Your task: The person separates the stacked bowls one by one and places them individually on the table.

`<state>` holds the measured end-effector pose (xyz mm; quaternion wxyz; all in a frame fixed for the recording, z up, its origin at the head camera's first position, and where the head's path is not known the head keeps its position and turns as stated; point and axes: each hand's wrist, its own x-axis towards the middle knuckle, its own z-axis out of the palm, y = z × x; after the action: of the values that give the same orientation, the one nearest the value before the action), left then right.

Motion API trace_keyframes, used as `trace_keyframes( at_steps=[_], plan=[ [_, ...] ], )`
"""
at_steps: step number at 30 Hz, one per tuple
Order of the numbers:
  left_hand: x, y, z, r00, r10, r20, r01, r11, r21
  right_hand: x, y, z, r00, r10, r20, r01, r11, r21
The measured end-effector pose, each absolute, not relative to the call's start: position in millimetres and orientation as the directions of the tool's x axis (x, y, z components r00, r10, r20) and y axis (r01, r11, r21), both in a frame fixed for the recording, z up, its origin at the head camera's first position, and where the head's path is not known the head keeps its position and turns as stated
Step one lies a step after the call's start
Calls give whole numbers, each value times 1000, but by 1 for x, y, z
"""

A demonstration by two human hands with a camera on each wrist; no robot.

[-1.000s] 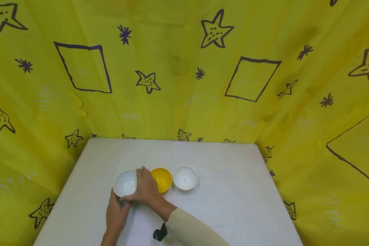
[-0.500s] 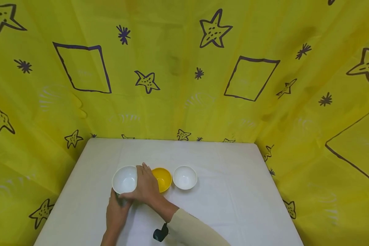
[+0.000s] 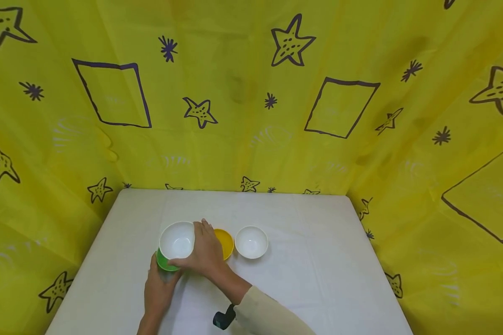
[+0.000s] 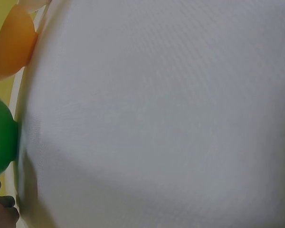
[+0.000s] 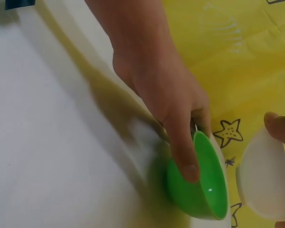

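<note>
The right hand [image 3: 205,253] has lifted a white bowl [image 3: 177,239] clear of a green bowl [image 3: 164,263], fingers curled over the white bowl's right rim and thumb along its near edge. The white bowl hangs just above and a little behind the green one, and nothing shows inside it. In the right wrist view the white bowl [image 5: 266,183] hangs apart from the green bowl [image 5: 199,183], which looks empty too.

The left hand [image 3: 159,288] steadies the green bowl on the bench [image 3: 318,279], its thumb pressed against the outer wall and its fingers reaching round the far side, so it grips the bowl where it sits near the bench's left-centre.

Just right of the hands stands a yellow bowl [image 3: 225,243], partly hidden behind the right hand; what it holds I cannot tell. Beside it, a second white bowl [image 3: 251,242] stands empty. A yellow curtain [image 3: 243,93] printed with stars hangs behind.
</note>
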<state>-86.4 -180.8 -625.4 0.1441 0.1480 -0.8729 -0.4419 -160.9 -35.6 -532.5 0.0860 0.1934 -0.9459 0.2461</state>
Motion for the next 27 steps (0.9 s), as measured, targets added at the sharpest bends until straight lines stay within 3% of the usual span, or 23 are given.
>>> trace_keyframes(
  at_steps=[27],
  plan=[
    [-87, -181, -631, -915, -386, 118, -119, 538, 834, -168, 23, -539, -938, -171, 301, -308, 810, -498]
  ],
)
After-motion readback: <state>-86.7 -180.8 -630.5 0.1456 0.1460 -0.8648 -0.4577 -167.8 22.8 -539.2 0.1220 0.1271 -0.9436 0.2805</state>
